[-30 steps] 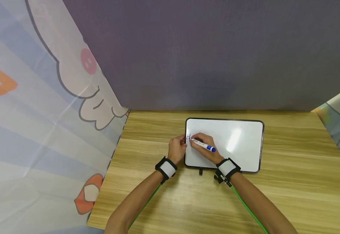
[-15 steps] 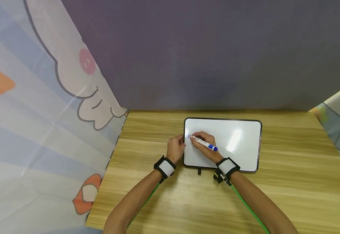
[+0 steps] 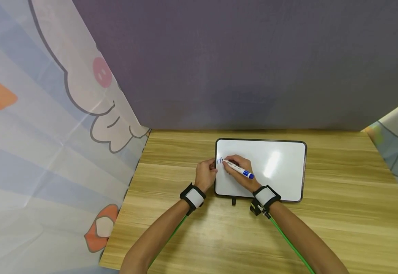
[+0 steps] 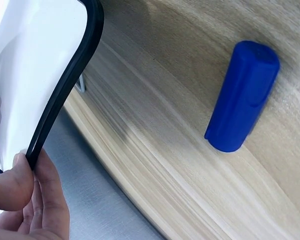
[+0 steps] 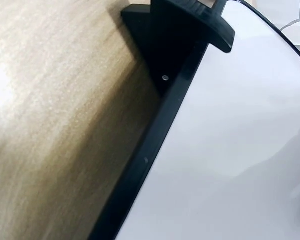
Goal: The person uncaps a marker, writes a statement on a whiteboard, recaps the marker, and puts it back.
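A whiteboard (image 3: 281,171) with a black frame stands propped on the table. Blue ink near its left edge forms a letter H (image 3: 219,160). My right hand (image 3: 241,171) pinches a white marker (image 3: 234,166) with a blue end, its tip right beside the H. At the board's left edge my left hand (image 3: 205,175) grips the frame. The left wrist view shows the thumb (image 4: 15,185) on the front face and the fingers (image 4: 50,192) behind the black frame (image 4: 65,87). In the right wrist view the marker is out of sight.
A blue marker cap (image 4: 244,95) lies on the wooden table (image 4: 155,125), left of the board. A black stand foot (image 5: 175,30) clips the board's lower edge, and another foot (image 3: 233,201) pokes out in front. Behind the table rises a grey panel (image 3: 253,68).
The marker tip has shifted slightly up and right, from the foot of the H's right stroke to just beside the letter. My left hand keeps its grip on the frame.
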Available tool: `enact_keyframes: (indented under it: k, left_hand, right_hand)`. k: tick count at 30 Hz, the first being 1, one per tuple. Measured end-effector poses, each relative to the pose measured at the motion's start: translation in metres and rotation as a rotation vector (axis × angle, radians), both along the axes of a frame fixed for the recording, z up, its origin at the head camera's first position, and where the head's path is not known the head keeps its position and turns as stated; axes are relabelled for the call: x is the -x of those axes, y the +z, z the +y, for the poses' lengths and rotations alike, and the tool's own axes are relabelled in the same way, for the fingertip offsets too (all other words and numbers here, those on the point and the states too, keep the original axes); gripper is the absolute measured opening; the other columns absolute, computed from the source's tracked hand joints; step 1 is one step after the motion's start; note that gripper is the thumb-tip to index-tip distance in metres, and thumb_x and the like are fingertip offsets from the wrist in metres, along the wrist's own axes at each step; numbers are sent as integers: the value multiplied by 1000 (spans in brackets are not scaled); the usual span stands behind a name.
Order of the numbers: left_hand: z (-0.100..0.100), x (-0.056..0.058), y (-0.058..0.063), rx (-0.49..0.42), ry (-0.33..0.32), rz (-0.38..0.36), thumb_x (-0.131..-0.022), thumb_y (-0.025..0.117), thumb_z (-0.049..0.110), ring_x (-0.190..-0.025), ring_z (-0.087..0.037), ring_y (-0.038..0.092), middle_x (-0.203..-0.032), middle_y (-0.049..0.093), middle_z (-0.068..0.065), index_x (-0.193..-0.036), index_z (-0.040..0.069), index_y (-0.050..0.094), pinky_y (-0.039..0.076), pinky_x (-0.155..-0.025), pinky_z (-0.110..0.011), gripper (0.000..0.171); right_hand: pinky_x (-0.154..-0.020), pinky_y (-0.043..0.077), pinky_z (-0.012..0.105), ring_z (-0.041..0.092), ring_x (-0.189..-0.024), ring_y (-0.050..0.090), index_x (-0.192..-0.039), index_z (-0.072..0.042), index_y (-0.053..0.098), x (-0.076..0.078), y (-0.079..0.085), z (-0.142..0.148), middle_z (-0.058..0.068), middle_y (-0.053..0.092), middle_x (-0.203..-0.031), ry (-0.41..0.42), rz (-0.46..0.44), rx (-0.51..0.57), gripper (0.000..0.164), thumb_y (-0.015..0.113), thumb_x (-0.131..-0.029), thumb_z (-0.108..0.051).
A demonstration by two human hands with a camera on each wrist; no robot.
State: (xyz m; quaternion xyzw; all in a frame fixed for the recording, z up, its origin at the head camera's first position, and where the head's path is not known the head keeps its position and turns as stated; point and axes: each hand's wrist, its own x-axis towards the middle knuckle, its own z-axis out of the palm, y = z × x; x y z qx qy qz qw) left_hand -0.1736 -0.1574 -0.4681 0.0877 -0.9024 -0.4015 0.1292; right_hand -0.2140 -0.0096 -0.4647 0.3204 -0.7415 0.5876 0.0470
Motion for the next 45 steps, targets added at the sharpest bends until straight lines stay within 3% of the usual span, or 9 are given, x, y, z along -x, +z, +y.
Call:
enact_keyframes:
  k: [14, 31, 35, 41, 45]
  left_hand:
    - [6, 3, -2, 22, 9, -10, -75, 65, -8, -72, -14, 66, -81, 71, -10, -107, 1, 69, 52, -61, -19, 34]
    - [6, 2, -4, -15, 7, -14, -74, 64, -8, -72, -14, 67, -82, 72, -11, -108, 1, 69, 52, -61, -18, 36]
    - [4, 2, -4, -15, 12, -12, -73, 64, -9, -73, -16, 67, -82, 71, -11, -108, 1, 69, 52, -62, -19, 36]
    - [0, 3, -7, -31, 25, -29, -75, 64, -8, -74, -16, 67, -84, 71, -11, -106, 0, 69, 53, -64, -20, 33]
    - [-1, 1, -12, -15, 19, -14, -74, 64, -9, -72, -15, 66, -81, 71, -11, -103, 0, 70, 52, -62, -19, 31]
  right_hand:
    - [-51, 48, 18, 9, -59, 58, -97, 5, 63, -3, 5, 4, 15, 64, -77, -66, -66, 14, 14, 63, -84, -1]
    - [-55, 42, 14, 7, -63, 53, -91, 3, 67, -3, 2, 8, 12, 67, -79, -20, 64, -74, 13, 67, -78, 3]
    - [-52, 45, 17, 6, -60, 55, -91, 2, 66, -2, 1, 7, 11, 66, -76, -12, 5, -53, 11, 67, -80, 1]
    - [-53, 51, 23, 17, -61, 61, -96, 1, 65, 1, 2, 10, 17, 66, -81, -10, -204, 21, 14, 65, -85, -8]
    - [-55, 52, 24, 23, -63, 63, -98, 2, 65, 0, -1, 11, 18, 66, -85, -17, -229, 20, 17, 65, -86, -9]
